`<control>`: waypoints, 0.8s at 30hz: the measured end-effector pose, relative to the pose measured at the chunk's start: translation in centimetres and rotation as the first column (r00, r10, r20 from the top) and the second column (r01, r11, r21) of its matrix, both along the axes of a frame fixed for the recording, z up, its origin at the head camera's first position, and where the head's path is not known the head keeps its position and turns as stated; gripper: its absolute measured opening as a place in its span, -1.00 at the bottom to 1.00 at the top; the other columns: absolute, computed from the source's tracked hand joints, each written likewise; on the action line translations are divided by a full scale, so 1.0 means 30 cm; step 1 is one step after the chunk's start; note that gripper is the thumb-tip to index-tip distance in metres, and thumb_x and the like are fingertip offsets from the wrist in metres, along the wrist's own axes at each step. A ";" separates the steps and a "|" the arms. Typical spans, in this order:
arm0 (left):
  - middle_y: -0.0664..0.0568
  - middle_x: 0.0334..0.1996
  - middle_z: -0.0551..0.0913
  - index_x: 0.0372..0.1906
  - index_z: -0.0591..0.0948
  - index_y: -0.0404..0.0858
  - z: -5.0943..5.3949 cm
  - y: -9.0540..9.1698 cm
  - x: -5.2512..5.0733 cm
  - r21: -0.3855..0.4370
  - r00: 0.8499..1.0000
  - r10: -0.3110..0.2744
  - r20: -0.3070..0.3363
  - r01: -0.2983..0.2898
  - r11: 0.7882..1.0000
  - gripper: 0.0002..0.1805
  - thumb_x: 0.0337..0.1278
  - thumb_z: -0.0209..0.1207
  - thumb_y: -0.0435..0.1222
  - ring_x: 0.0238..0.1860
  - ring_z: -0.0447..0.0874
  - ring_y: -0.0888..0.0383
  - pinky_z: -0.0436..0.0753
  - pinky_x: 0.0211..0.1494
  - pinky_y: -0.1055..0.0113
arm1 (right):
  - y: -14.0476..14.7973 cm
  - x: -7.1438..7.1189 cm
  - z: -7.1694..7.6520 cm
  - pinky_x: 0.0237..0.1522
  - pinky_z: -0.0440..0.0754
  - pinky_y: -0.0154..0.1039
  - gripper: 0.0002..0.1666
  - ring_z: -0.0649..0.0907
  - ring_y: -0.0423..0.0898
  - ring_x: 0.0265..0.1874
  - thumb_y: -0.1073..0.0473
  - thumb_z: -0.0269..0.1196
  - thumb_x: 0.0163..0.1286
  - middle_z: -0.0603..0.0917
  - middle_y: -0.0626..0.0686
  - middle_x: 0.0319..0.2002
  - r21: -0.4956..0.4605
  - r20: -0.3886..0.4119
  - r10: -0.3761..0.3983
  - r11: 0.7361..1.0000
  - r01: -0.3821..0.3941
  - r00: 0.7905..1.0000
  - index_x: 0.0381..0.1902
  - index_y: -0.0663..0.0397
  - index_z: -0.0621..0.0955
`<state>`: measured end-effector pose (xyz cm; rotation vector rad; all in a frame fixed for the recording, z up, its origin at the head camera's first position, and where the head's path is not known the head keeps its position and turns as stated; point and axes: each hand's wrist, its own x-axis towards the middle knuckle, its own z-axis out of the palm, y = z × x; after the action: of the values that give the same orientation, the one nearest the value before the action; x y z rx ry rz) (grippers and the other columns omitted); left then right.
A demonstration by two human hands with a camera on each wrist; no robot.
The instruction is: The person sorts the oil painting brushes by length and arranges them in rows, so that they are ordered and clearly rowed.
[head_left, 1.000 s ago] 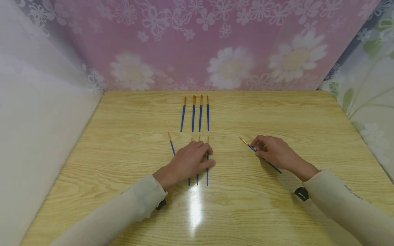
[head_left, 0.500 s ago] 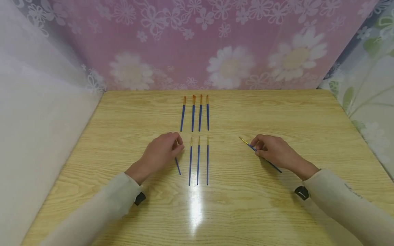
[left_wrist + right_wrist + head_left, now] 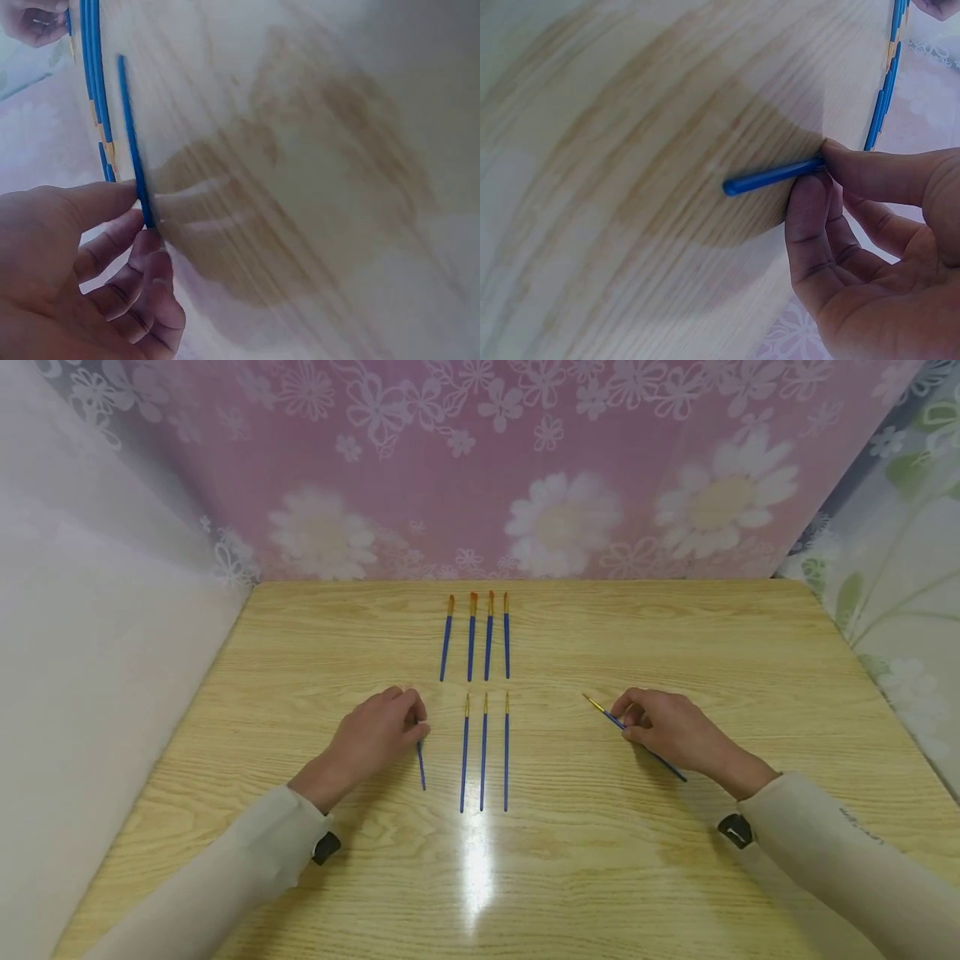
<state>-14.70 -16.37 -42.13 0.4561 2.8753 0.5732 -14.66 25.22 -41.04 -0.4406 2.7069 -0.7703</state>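
My left hand (image 3: 371, 732) pinches a thin blue paintbrush (image 3: 422, 767) between thumb and fingers, left of the front row. In the left wrist view the handle (image 3: 129, 127) of that brush points away from the fingertips; its bristle end is hidden by the hand. On the right, my right hand (image 3: 667, 728) pinches another blue paintbrush (image 3: 596, 703), its gold ferrule and tip pointing up and left. The right wrist view shows the end of its handle (image 3: 769, 178) sticking out past the thumb. Between the hands, three slim paintbrushes (image 3: 483, 760) lie side by side, tips away from me.
Behind them, a row of wider paintbrushes (image 3: 471, 643) with orange-brown bristles lies on the wood-grain table (image 3: 300, 635). A pink floral cloth (image 3: 450, 485) hangs at the table's back edge. A pale wall (image 3: 97, 652) borders the left side.
My left hand has moved left from over the front row to the separate tilted brush, taken hold of it and shifted it slightly left, straighter. The right hand has stayed still.
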 end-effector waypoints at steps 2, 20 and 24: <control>0.01 -0.10 0.68 0.00 0.68 -0.15 0.001 -0.005 0.000 -0.008 1.000 -0.005 -0.004 0.005 1.000 -0.90 0.57 0.28 -0.24 -0.17 0.61 0.09 0.65 -0.09 0.15 | 0.000 0.000 0.001 -0.13 0.73 0.00 -0.77 0.77 -0.05 -0.18 0.33 0.31 0.58 0.79 0.09 -0.13 0.001 -0.002 0.001 1.000 -0.001 1.000 0.13 0.20 0.67; -0.08 -0.22 0.72 0.06 0.61 -0.33 0.023 -0.035 -0.008 -0.101 0.998 -0.034 -0.054 0.028 0.994 -0.80 0.41 0.19 -0.48 -0.31 0.61 0.06 0.67 -0.20 0.16 | -0.001 0.000 0.004 -0.11 0.73 0.03 -0.76 0.78 -0.03 -0.17 0.32 0.30 0.58 0.79 0.09 -0.12 0.009 -0.003 -0.003 1.000 0.003 1.000 0.14 0.19 0.67; -0.09 -0.29 0.67 -0.05 0.60 -0.34 0.008 -0.029 -0.001 -0.143 0.991 -0.050 -0.123 0.032 0.989 -0.85 0.34 0.22 -0.47 -0.34 0.57 0.03 0.66 -0.24 0.14 | 0.001 0.000 0.002 -0.12 0.73 0.03 -0.75 0.78 -0.01 -0.16 0.33 0.31 0.57 0.79 0.11 -0.12 0.008 -0.002 0.000 1.000 0.000 1.000 0.15 0.20 0.67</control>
<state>-14.73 -17.24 -41.90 0.5470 2.9923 0.3432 -14.65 25.26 -40.99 -0.4396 2.7113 -0.7589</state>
